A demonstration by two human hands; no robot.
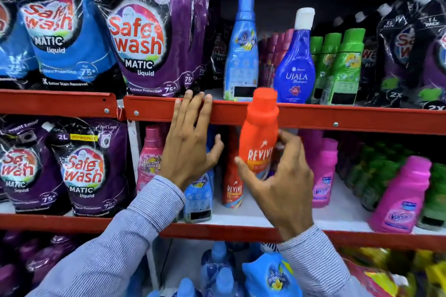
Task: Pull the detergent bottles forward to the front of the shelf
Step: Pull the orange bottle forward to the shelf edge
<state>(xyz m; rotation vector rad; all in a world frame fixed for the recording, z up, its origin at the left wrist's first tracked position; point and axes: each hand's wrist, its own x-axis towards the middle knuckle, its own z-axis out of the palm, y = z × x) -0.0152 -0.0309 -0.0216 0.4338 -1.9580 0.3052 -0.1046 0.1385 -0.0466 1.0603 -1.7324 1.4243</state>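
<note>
A person's right hand [277, 185] grips an orange Revive bottle [259, 135] by its waist, lifted before the middle shelf's front edge [217, 229]; the left hand [190, 142], fingers spread and empty, rests against the upper shelf rail [337, 118]. The rigid, glossy plastic looks slippery, best held mid-body.

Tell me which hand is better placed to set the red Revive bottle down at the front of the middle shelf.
The right hand. It already grips the red Revive bottle in front of the shelf. The left hand is empty, fingers resting on the red shelf edge above.
</note>
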